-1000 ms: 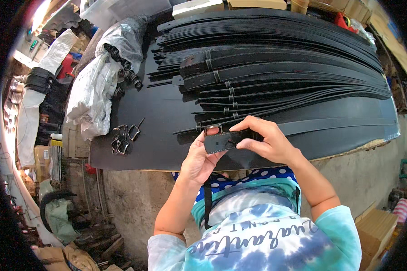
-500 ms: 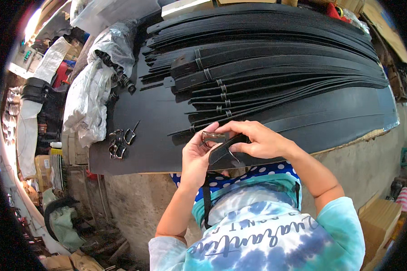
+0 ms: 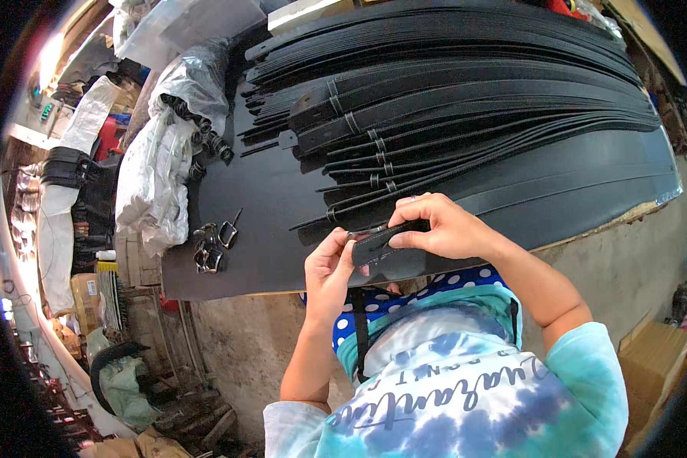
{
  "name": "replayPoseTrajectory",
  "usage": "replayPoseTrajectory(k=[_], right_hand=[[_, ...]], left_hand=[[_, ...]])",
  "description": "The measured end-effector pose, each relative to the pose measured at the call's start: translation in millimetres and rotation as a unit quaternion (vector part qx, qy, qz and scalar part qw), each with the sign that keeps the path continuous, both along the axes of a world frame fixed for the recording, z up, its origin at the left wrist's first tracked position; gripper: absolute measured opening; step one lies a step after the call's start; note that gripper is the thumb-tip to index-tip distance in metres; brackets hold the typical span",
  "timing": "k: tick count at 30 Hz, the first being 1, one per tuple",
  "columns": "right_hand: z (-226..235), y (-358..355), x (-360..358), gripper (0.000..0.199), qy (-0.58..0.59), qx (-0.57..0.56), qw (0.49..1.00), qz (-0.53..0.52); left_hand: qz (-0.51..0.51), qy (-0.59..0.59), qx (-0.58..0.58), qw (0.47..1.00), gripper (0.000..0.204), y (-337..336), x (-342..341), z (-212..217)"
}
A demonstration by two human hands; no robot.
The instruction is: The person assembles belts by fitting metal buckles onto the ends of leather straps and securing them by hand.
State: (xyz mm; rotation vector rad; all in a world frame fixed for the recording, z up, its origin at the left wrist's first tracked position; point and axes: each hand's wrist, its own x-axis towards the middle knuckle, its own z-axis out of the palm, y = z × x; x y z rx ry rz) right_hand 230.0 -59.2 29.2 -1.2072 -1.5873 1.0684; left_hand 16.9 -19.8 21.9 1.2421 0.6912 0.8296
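Near the front edge of the table, my two hands meet over the end of a black leather belt strap (image 3: 374, 247) with light stitching. My right hand (image 3: 444, 227) pinches the strap between thumb and fingers. Closed at the other side, my left hand (image 3: 330, 269) grips a shiny metal buckle (image 3: 368, 230) against the strap end. Most of the buckle is hidden behind the strap and fingers. Several loose metal buckles (image 3: 209, 249) lie in a small heap to the left of my hands.
Many black belt straps (image 3: 450, 84) spread across the dark table (image 3: 259, 221), some with keeper loops. Clear plastic bags (image 3: 156, 172) holding dark rolled pieces sit at the table's left. A cardboard box (image 3: 653, 359) stands on the floor to the right.
The strap end has come over the buckle, which showed plainly between my hands before and is now mostly covered. My left fingers have closed in; my right hand has shifted slightly.
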Motion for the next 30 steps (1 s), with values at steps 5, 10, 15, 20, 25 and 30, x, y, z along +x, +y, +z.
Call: replayPoseTrajectory(k=[5, 10, 15, 20, 25, 30], right_hand=[[5, 0, 1, 0.020, 0.010, -0.008, 1.000, -0.023], [9, -6, 6, 0.018, 0.033, -0.060, 0.998, 0.008], [12, -12, 14, 0.015, 0.122, -0.071, 0.985, 0.096], [5, -18, 12, 0.017, 0.137, -0.012, 0.984, 0.114], [6, -22, 7, 0.016, 0.127, -0.001, 0.985, 0.115], [5, -25, 5, 0.015, 0.151, -0.038, 0.976, 0.150]], left_hand=[[-0.065, -0.067, -0.133, 0.987, 0.023, 13, -8, 5], [-0.160, -0.120, -0.197, 0.960, 0.023, 19, -13, -4], [-0.187, -0.124, -0.300, 0.927, 0.017, 18, 0, -15], [-0.166, -0.117, -0.337, 0.919, 0.023, 0, 27, -35], [-0.192, -0.151, -0.411, 0.878, 0.023, -1, 30, -39], [-0.220, -0.180, -0.420, 0.862, 0.023, -3, 25, -33]])
